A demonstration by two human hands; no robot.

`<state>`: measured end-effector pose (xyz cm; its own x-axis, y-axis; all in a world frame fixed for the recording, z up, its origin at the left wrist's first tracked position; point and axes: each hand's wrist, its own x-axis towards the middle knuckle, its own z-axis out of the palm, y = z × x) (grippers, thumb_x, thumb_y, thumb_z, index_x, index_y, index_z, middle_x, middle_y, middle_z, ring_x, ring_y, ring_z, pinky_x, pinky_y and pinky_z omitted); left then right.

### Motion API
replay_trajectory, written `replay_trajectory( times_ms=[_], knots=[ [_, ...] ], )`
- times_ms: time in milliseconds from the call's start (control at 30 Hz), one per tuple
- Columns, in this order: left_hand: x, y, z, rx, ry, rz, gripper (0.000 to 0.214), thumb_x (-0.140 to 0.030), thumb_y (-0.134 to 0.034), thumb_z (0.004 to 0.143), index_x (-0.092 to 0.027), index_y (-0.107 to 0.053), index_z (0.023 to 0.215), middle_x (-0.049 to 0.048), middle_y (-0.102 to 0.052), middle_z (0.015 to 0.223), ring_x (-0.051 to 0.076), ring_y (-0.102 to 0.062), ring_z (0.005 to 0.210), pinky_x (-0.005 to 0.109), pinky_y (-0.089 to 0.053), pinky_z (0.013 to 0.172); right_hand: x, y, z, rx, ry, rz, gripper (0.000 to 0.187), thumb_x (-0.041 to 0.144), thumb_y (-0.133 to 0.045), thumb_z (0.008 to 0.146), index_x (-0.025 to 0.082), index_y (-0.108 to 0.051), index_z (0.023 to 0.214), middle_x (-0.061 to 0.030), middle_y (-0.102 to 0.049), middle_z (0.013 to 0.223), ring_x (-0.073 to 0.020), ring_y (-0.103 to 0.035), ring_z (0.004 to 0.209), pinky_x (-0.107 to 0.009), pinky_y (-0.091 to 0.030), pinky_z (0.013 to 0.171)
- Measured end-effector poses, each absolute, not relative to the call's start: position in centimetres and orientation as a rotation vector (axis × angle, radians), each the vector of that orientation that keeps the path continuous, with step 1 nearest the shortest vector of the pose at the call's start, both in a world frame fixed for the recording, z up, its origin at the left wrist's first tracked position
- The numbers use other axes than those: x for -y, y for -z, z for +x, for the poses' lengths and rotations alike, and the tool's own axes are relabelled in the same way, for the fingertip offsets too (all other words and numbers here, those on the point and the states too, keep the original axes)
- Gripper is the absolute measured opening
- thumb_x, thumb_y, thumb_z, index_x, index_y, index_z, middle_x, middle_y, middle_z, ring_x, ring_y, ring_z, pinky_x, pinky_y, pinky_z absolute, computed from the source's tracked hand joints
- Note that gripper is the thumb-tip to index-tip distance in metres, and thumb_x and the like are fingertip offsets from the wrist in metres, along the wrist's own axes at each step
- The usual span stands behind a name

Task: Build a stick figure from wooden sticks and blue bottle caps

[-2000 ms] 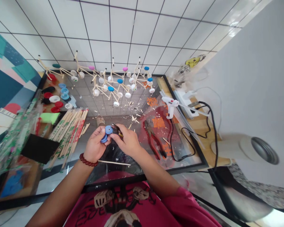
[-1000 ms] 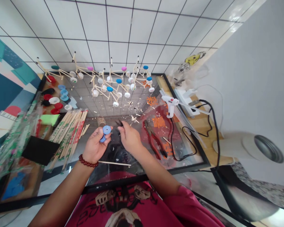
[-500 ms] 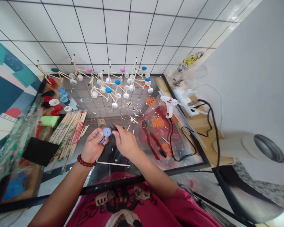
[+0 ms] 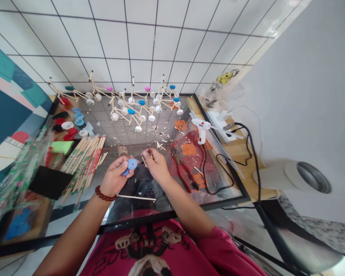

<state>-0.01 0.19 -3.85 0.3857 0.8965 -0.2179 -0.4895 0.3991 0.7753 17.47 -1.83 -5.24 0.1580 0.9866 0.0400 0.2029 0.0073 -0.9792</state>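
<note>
In my left hand (image 4: 115,174), fingers closed, are blue bottle caps (image 4: 132,164), one face turned up with a small dark mark at its centre. Just right of them, my right hand (image 4: 155,164) has thumb and fingers pinched together. A bit of yellow shows at its fingertips, but the held item is mostly hidden. Close by these fingertips is a short wooden piece (image 4: 144,161). Below both hands lies a thin pale stick (image 4: 136,197) on the glass tabletop.
Stick models with cap wheels (image 4: 131,111) stand along the back. Packaged chopsticks (image 4: 82,157) and loose caps (image 4: 67,125) lie left. Red-handled pliers (image 4: 185,172), a white glue gun (image 4: 201,128) and its black cord (image 4: 218,191) are right. Wood scraps (image 4: 160,145) litter the middle.
My right hand has drawn away from the blue caps, slightly to the right. The dark item seen at its fingers before is now out of sight. My left hand keeps the caps nearly in place.
</note>
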Motion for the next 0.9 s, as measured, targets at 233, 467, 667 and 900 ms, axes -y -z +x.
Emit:
replay_trajectory(
  times_ms=[233,467,667,900],
  knots=[
    [-0.2,3.8,0.3,-0.726,-1.063,0.811,0.036,-0.040,-0.102,0.071,-0.016,-0.075,0.074,0.0040,-0.073,0.088,0.009,-0.054,0.060,0.023,-0.042,0.053,2.0,3.7,16.7,1.093,-1.232,-1.215,0.034,0.052,-0.079,0.080,0.022,-0.068,0.092,0.0049,-0.063,0.070,-0.0135,-0.056,0.062,-0.026,-0.049,0.063],
    [0.2,4.2,0.8,-0.766,-1.044,0.879,0.039,-0.043,-0.102,0.071,-0.016,-0.074,0.068,0.0036,-0.069,0.083,0.010,-0.053,0.062,0.024,-0.041,0.056,1.8,5.4,16.0,1.037,-1.334,-1.232,0.018,0.037,-0.071,0.077,0.025,-0.061,0.085,0.0103,-0.050,0.060,-0.0111,-0.044,0.054,-0.024,-0.039,0.054],
    [0.5,4.8,1.2,-0.741,-1.019,0.738,0.037,-0.042,-0.104,0.067,-0.017,-0.078,0.071,0.0054,-0.075,0.087,0.009,-0.054,0.061,0.023,-0.042,0.054,1.6,5.7,16.7,1.133,-1.133,-1.381,0.006,0.029,-0.060,0.080,0.025,-0.058,0.077,0.0061,-0.053,0.062,-0.0142,-0.048,0.058,-0.027,-0.042,0.057],
    [0.1,4.3,1.1,-0.731,-1.223,0.654,0.029,-0.036,-0.104,0.070,-0.020,-0.080,0.074,0.0043,-0.081,0.103,0.010,-0.064,0.072,0.022,-0.055,0.067,3.2,4.4,17.5,1.499,-0.892,-1.389,0.032,0.044,-0.059,0.101,0.024,-0.064,0.125,-0.0032,-0.075,0.093,-0.0225,-0.071,0.082,-0.033,-0.056,0.076]
  ],
)
